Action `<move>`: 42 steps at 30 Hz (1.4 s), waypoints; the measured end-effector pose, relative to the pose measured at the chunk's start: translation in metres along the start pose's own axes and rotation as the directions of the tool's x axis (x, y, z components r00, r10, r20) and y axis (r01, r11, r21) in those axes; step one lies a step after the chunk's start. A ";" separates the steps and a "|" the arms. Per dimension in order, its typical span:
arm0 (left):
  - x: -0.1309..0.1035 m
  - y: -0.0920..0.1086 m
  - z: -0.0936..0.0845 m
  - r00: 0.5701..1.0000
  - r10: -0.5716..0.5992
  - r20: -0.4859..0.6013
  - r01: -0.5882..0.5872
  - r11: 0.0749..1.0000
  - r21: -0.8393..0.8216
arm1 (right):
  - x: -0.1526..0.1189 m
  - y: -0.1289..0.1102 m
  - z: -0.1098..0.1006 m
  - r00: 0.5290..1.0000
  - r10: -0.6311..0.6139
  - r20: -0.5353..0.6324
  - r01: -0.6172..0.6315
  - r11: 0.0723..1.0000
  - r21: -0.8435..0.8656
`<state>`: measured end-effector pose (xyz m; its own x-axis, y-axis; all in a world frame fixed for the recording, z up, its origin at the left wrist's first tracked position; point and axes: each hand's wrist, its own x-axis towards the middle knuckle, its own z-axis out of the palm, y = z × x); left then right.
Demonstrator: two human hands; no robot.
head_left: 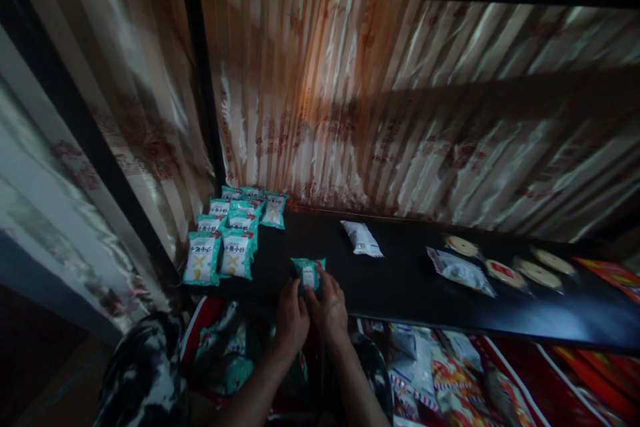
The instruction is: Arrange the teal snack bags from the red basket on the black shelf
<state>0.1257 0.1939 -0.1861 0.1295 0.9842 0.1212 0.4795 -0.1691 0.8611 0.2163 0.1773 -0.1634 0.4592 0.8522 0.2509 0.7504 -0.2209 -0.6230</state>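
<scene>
Between my two hands is a small teal snack bag (309, 271), held over the front edge of the black shelf (320, 233). My left hand (291, 317) grips its lower left side, fingers closed. On the other side my right hand (329, 307) has its fingers wrapped on the bag's right edge. Up the shelf to the left, several teal-and-white snack bags (237, 255) stand upright in rows in the corner. A white packet (362, 239) lies flat on the shelf, right of my hands.
Round pale packaged discs (537, 273) and a silvery packet (460, 270) lie farther right, near an orange packet (613, 277). Below the shelf are boxes with teal bags (225, 353) and other snack packs (440, 367). A dark post (203, 80) and pleated curtain (320, 100) bound the shelf.
</scene>
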 end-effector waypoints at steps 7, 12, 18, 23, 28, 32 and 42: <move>-0.019 0.004 -0.023 0.994 -0.106 0.029 0.109 0.985 -0.132 | -0.027 -0.006 0.001 1.000 0.018 0.023 -0.022 0.982 0.188; -0.024 0.005 -0.038 0.986 -0.166 0.001 0.164 0.971 -0.173 | -0.043 -0.015 0.001 0.981 0.177 0.077 -0.192 0.936 0.294; -0.022 0.002 -0.042 0.955 -0.279 -0.102 0.262 0.953 -0.153 | -0.047 -0.017 0.004 0.951 0.282 0.130 -0.311 0.865 0.395; -0.021 0.002 -0.050 0.920 -0.392 0.004 0.390 0.912 -0.129 | -0.048 -0.015 0.007 0.943 0.271 0.195 -0.332 0.814 0.477; -0.019 0.003 -0.056 0.872 -0.481 0.090 0.489 0.864 -0.120 | -0.050 -0.015 0.004 0.941 0.222 0.256 -0.330 0.770 0.546; -0.020 -0.001 -0.055 0.872 -0.479 0.105 0.490 0.857 -0.157 | -0.051 -0.010 0.005 0.937 0.205 0.283 -0.335 0.755 0.564; -0.023 -0.002 -0.057 0.885 -0.451 0.120 0.465 0.829 -0.310 | -0.056 -0.013 0.006 0.941 0.197 0.275 -0.329 0.726 0.604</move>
<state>0.0724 0.1744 -0.1632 0.0023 0.9404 -0.3400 0.1885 0.3335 0.9237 0.1774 0.1355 -0.1737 0.4490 0.8889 -0.0906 0.1069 -0.1541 -0.9823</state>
